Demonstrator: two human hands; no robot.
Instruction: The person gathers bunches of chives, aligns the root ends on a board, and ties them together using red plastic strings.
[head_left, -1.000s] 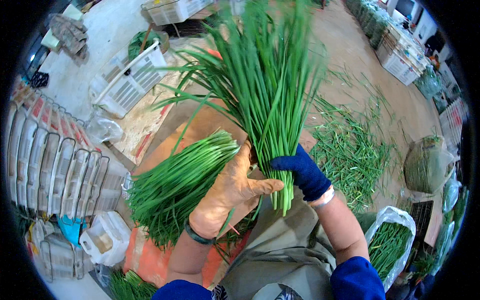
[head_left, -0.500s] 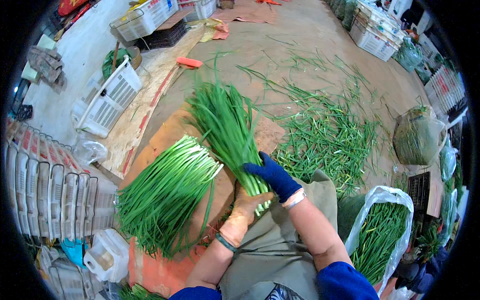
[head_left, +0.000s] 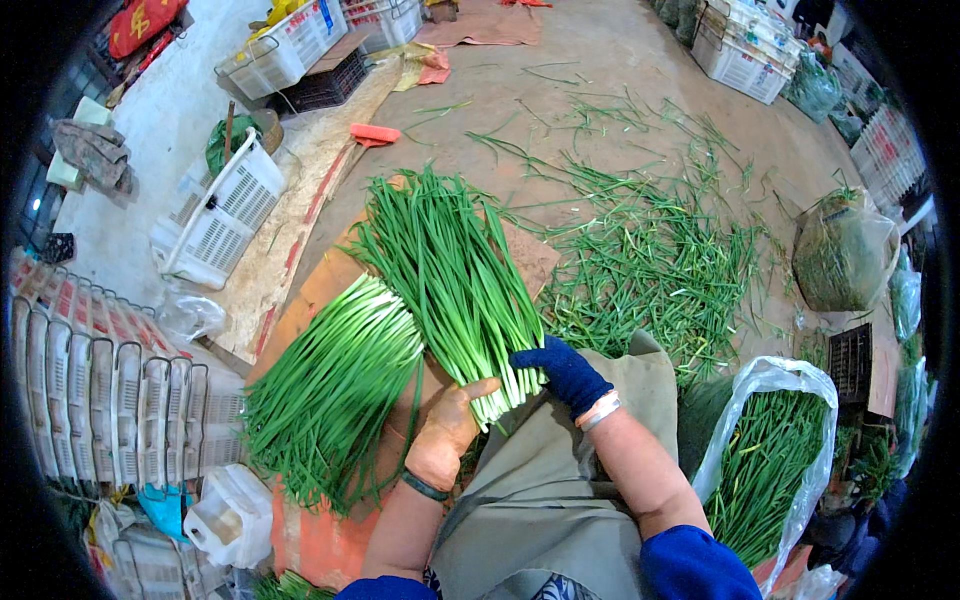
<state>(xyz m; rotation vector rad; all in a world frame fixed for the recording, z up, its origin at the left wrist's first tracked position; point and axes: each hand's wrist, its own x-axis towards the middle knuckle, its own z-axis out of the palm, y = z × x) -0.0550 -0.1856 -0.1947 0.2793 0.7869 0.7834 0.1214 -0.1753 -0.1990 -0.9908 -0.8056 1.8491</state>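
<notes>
A bunch of garlic chives lies fanned out on the orange-brown board, leaves pointing away and pale stem ends toward me. My left hand, in an orange-tan glove, holds the left side of the stem ends. Its thumb lies across them, and its other fingers are hidden. In a dark blue glove, my right hand is closed on the right side of the same stems. To the left, a second pile of garlic chives rests with its white ends facing up the board and its leaves toward me.
Loose chive scraps cover the floor ahead right. Beside my right knee stands a clear plastic bag of chives. Stacked white crates and a white jug are at left. A red-orange block sits beyond the board.
The chive bunch, blurred and gathered before, now lies still and spread wider on the board. My hands have moved apart, to either side of the stem ends.
</notes>
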